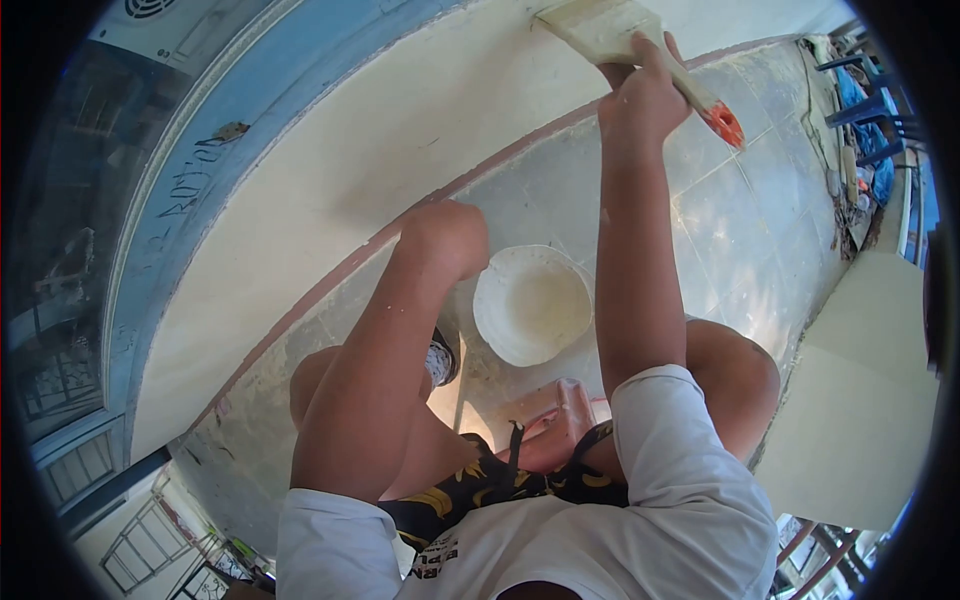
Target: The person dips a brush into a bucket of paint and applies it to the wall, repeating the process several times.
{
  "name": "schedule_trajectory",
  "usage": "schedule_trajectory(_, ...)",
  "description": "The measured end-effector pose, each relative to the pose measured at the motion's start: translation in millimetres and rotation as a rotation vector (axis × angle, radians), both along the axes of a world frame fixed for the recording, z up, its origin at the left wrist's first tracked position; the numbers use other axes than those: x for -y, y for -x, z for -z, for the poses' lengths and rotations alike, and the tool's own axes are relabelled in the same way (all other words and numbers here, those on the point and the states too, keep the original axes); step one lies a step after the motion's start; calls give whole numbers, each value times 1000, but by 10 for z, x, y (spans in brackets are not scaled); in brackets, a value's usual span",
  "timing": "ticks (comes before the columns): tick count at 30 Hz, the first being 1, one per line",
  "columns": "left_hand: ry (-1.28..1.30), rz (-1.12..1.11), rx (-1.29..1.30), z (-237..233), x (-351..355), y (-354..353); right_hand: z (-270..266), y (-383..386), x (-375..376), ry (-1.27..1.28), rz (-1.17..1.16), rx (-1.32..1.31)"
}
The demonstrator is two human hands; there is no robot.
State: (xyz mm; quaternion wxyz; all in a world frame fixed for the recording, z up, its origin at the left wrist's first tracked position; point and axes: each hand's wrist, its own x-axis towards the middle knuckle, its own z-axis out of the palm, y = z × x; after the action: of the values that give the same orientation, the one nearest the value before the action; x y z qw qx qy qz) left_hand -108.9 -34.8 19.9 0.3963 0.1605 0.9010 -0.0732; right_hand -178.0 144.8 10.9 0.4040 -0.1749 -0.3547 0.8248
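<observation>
My right hand (645, 100) is closed around the handle of a wide paintbrush (610, 30). The brush is pale with paint, its handle end is red, and its broad head lies at the cream wall (400, 120) at the top of the view. Between my arms is a white tub (535, 305) with pale liquid in it. My left hand (448, 238) is closed at the tub's upper left rim, its fingers mostly hidden below the back of the hand.
A pink plastic stool (560, 415) is under me on the grey tiled floor (740, 210). A reddish-brown strip runs along the wall's foot. Above the wall at left is a blue window frame (190, 180). Blue chairs (870, 110) and clutter stand at far right.
</observation>
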Motion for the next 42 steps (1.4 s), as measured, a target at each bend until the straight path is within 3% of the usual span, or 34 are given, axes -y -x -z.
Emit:
schedule_trajectory(3,-7,-9,-11,-36,9,11,104,-88,-113,48,11,-11)
schedule_trajectory(9,-19,-27,-9,-86,-52,-2,1302,134,-119,22,27,216)
schedule_trajectory(15,-9,-17,26,-77,-110,8,-147,82,-14,-14,-72,2)
schedule_trajectory(17,18,-27,50,-92,-117,30,-298,-10,-84,1,-58,-35)
schedule_trajectory(19,-10,3,-4,-74,-81,25,-299,-87,-159,31,-20,-66)
schedule_trajectory(24,-14,6,5,-38,-78,11,420,-98,-87,65,47,85)
schedule_trajectory(27,-10,20,-10,-21,-116,10,330,182,51,34,39,146)
schedule_trajectory(31,-19,-1,15,-62,-165,-1,-533,64,118,-18,-6,48)
schedule_trajectory(36,-37,4,-3,-63,-146,22,-417,-102,-159,13,-18,-79)
schedule_trajectory(42,-5,0,20,-40,-165,1,-140,-52,-106,243,-24,-215)
